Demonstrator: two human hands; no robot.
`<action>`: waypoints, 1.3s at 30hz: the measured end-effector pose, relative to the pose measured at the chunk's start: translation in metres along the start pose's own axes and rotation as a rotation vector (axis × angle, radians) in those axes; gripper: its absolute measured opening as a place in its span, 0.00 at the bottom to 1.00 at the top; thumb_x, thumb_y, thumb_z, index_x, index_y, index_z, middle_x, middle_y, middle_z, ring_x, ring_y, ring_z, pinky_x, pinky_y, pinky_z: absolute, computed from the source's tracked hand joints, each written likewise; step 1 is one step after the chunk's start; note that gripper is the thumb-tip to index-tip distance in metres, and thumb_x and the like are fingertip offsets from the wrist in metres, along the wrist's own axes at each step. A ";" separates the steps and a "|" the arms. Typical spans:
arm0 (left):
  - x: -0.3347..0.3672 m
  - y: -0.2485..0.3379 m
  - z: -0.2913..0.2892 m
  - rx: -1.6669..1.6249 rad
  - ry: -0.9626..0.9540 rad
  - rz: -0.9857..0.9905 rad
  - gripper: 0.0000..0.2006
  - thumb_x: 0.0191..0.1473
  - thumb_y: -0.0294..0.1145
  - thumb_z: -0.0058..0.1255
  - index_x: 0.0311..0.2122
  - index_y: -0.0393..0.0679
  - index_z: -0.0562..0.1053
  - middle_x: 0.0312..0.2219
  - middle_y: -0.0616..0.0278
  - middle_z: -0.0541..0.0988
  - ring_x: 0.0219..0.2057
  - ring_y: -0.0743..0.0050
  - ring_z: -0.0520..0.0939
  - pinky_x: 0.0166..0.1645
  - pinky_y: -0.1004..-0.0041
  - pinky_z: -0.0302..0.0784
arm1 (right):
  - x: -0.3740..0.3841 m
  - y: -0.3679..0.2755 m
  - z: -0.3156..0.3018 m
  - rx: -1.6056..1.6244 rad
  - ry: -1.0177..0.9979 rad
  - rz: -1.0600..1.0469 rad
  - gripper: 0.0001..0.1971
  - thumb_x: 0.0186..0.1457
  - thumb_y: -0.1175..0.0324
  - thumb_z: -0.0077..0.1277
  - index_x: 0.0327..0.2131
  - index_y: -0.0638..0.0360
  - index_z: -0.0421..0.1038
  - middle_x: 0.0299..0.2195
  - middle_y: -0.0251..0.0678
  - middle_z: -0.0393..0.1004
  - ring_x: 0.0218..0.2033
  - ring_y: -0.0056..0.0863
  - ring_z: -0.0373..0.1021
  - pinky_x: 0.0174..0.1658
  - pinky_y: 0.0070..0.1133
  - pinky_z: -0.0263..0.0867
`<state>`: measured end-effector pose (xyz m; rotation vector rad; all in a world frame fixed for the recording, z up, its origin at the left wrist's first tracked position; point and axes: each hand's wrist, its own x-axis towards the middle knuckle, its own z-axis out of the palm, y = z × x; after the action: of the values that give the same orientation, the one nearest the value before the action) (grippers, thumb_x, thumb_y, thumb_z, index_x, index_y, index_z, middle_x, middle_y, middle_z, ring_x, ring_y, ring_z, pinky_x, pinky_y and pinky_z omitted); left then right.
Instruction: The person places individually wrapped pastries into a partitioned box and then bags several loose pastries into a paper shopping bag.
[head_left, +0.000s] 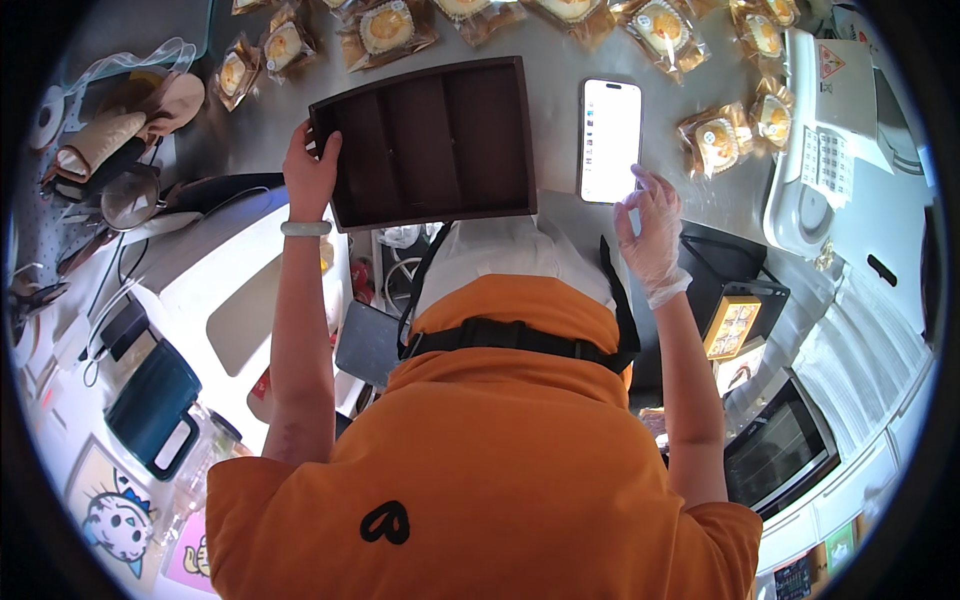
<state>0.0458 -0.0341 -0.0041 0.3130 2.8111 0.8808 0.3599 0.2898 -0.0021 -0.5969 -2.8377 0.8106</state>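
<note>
A dark brown wooden tray (pixel 430 140) with three empty long compartments lies on the grey steel table (pixel 555 60). My left hand (pixel 310 170), bare with a pale bangle on the wrist, grips the tray's left edge. My right hand (pixel 650 225) wears a thin clear glove, and its spread fingertips touch the lower right corner of a smartphone (pixel 610 138) with a lit white screen. The phone lies flat just right of the tray. My orange shirt and white head cover fill the lower middle of the view.
Several wrapped round yellow pastries (pixel 715 140) in clear packets lie along the table's far edge and right of the phone. A white machine (pixel 825 150) stands at the right. A teal jug (pixel 150 405), gloves and small tools crowd the left counter. A black oven (pixel 780 450) sits lower right.
</note>
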 end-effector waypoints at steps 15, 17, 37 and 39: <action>0.001 -0.011 0.006 0.124 -0.039 0.023 0.15 0.52 0.34 0.52 0.41 0.36 0.72 0.31 0.46 0.79 0.35 0.47 0.80 0.40 0.63 0.74 | 0.048 -0.005 0.016 -0.027 0.097 -0.110 0.09 0.49 0.66 0.55 0.31 0.56 0.65 0.56 0.41 0.61 0.56 0.45 0.55 0.57 0.40 0.49; 0.001 -0.011 0.007 0.135 -0.033 0.023 0.14 0.52 0.34 0.52 0.41 0.36 0.72 0.31 0.45 0.79 0.35 0.46 0.80 0.40 0.63 0.73 | 0.044 -0.009 0.006 0.003 0.094 -0.080 0.09 0.49 0.66 0.55 0.32 0.56 0.66 0.56 0.42 0.62 0.56 0.45 0.56 0.57 0.40 0.49; -0.029 0.039 0.009 0.072 0.073 0.089 0.25 0.54 0.40 0.53 0.53 0.36 0.65 0.49 0.46 0.70 0.45 0.52 0.74 0.50 0.62 0.69 | -0.028 -0.017 0.005 0.048 -0.130 -0.178 0.05 0.44 0.71 0.53 0.25 0.58 0.68 0.52 0.37 0.68 0.47 0.40 0.63 0.51 0.34 0.58; -0.033 0.036 0.011 0.090 0.064 0.087 0.25 0.54 0.39 0.53 0.53 0.36 0.65 0.48 0.46 0.70 0.44 0.52 0.74 0.49 0.62 0.69 | -0.025 -0.020 0.007 0.030 -0.159 -0.196 0.05 0.45 0.70 0.53 0.25 0.58 0.68 0.53 0.36 0.67 0.47 0.39 0.62 0.51 0.33 0.58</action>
<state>0.0852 -0.0075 0.0118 0.4310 2.9216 0.7963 0.3741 0.2607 0.0024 -0.2545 -2.9588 0.8999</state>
